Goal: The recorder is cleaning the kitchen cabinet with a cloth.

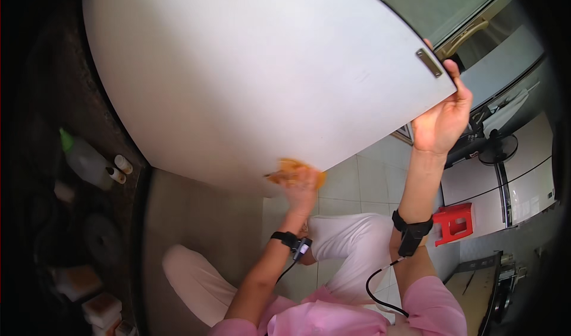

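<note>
A large white cabinet door (267, 68) stands open across the view, its inner face towards me. My left hand (302, 186) presses a crumpled orange-yellow cloth (290, 171) against the door near its lower edge; hand and cloth look blurred. At the door's right corner, my right hand (444, 113) grips the edge, with fingers partly hidden behind it and the thumb around the side. A small metal strike plate (429, 63) is screwed to the door beside that hand. Faint scuff marks show on the white surface.
In the dark cabinet on the left are a bottle with a green nozzle (84, 159), two small bottles and several containers (101, 309). A red plastic stool (454, 223) and a black fan (497, 148) stand at right. My knees are below, over floor tiles (339, 188).
</note>
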### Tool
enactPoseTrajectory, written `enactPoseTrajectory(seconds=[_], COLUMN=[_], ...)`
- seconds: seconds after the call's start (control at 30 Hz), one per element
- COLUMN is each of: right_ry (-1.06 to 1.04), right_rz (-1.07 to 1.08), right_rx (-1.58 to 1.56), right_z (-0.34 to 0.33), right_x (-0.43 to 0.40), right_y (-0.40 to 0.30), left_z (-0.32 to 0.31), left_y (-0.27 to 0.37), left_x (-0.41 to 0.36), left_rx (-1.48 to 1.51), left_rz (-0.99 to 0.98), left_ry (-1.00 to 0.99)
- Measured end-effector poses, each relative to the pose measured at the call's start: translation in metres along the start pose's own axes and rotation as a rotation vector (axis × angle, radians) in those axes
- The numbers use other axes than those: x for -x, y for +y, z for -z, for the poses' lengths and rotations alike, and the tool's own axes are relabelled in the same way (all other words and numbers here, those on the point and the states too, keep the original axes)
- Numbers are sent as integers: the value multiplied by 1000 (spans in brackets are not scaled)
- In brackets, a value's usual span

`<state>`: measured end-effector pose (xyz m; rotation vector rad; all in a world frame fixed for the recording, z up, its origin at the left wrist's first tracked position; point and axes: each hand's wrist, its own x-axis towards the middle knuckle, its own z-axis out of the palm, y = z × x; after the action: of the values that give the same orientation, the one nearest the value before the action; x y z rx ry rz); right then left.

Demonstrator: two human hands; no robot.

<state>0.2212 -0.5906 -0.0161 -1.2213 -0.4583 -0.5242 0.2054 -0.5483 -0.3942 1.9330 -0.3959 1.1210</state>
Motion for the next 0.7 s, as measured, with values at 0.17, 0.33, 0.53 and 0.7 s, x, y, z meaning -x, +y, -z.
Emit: enactPoseTrajectory(seconds=[0.17,0.33,0.53,0.7], right_ry=[-17,-48,-177,-276], right_rz=[60,-8,-119,-172], right_rx=[40,-9,-89,-50], right_z=[-4,0,15,18], right_x=[6,0,5,12], right_y=[-5,-2,-27,-41], left_z=[11,-5,20,16], left_y=[0,67,112,58], left_x=[48,-32,-144,-30], left_rx=[207,325,105,558], left_rz=[547,447,32,977], left_ry=[-121,220,357,398])
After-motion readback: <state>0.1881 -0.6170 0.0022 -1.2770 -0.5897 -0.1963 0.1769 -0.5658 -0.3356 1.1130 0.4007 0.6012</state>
